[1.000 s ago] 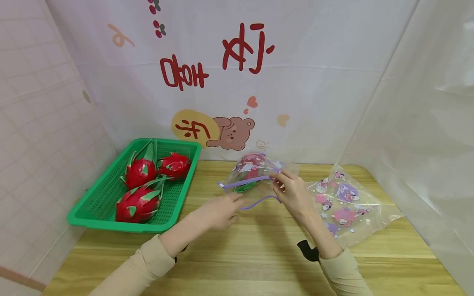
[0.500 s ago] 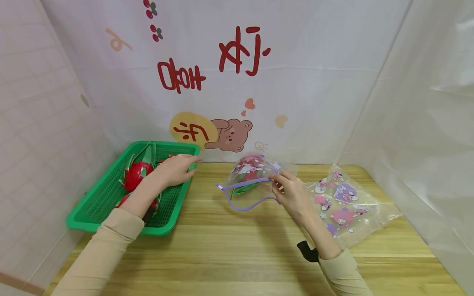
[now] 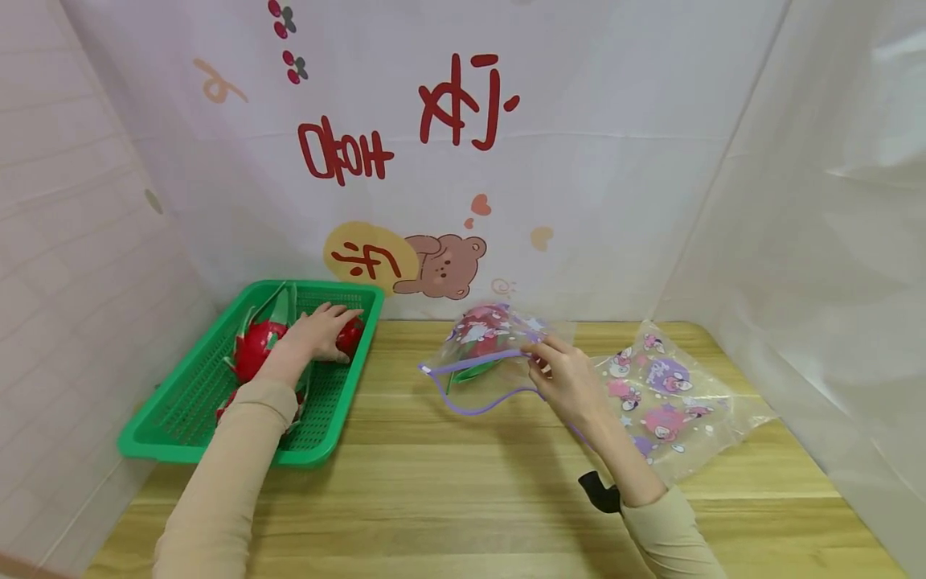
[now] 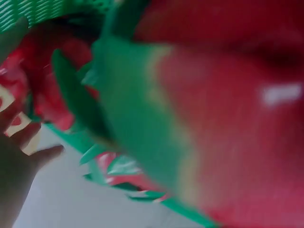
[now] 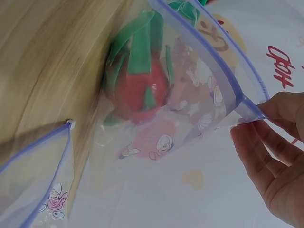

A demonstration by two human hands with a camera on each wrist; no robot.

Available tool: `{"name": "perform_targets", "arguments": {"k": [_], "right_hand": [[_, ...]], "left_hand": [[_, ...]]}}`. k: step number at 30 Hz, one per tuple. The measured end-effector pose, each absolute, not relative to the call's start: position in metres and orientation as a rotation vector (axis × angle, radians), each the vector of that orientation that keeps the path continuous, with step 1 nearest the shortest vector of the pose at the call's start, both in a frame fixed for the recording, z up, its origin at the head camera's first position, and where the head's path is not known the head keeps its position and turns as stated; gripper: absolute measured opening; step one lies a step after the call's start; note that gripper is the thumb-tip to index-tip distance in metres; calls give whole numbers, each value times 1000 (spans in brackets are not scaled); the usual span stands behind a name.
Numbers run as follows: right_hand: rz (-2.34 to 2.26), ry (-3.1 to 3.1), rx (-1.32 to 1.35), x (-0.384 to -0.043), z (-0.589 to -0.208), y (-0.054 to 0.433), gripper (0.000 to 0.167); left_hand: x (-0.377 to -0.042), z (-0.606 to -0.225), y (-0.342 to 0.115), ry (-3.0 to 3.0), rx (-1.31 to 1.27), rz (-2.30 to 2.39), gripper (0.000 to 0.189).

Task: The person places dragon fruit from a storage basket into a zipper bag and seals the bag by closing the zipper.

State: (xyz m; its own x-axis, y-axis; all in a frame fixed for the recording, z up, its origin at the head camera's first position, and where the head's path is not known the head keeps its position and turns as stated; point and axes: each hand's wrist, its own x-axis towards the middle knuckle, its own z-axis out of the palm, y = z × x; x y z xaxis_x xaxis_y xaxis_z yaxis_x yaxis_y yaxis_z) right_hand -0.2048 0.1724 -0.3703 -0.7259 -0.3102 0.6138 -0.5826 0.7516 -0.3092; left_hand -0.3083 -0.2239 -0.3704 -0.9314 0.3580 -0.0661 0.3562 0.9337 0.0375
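My left hand (image 3: pixel 318 331) is over the green basket, its fingers spread at a red dragon fruit (image 3: pixel 351 334) in the back right of it. The left wrist view shows these fingers (image 4: pixel 21 147) beside that fruit (image 4: pixel 50 71), and a large blurred dragon fruit (image 4: pixel 213 118) fills the foreground. With thumb and fingers, my right hand (image 3: pixel 567 378) pinches the purple-edged corner of a clear printed zip bag (image 3: pixel 483 355). The bag's mouth gapes toward me. Inside it lies a dragon fruit (image 5: pixel 137 90) with green leaves.
Two more dragon fruits lie in the basket (image 3: pixel 152 446), partly behind my left arm; one (image 3: pixel 255 350) shows near the left wall. A second printed zip bag (image 3: pixel 665 402) lies flat on the wooden table (image 3: pixel 434 498) at right. A white printed sheet (image 3: pixel 615 161) stands behind.
My left hand has moved from the bag's mouth leftward into the basket, now down at the back right dragon fruit. My right hand keeps hold of the bag.
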Motion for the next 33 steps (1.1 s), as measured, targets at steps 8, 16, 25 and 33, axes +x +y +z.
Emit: {"name": "perform_targets", "arguments": {"k": [8,16,25,33], "right_hand": [[614,-2371,678,-207,-372,174,20],[630,-2369,670,-208,-372,173,19],[633,-2369,681,-210,-371,174,19],[635,-2361,687,-211,-370,176,19]], "left_hand": [[-322,-392,-223,3060,526,-69,92],[-327,-399,-218,3126,557,-140,85],[-325,-398,-214,3144,521,-271,73],[-320,-400,-208,3177,569,-454,67]]}}
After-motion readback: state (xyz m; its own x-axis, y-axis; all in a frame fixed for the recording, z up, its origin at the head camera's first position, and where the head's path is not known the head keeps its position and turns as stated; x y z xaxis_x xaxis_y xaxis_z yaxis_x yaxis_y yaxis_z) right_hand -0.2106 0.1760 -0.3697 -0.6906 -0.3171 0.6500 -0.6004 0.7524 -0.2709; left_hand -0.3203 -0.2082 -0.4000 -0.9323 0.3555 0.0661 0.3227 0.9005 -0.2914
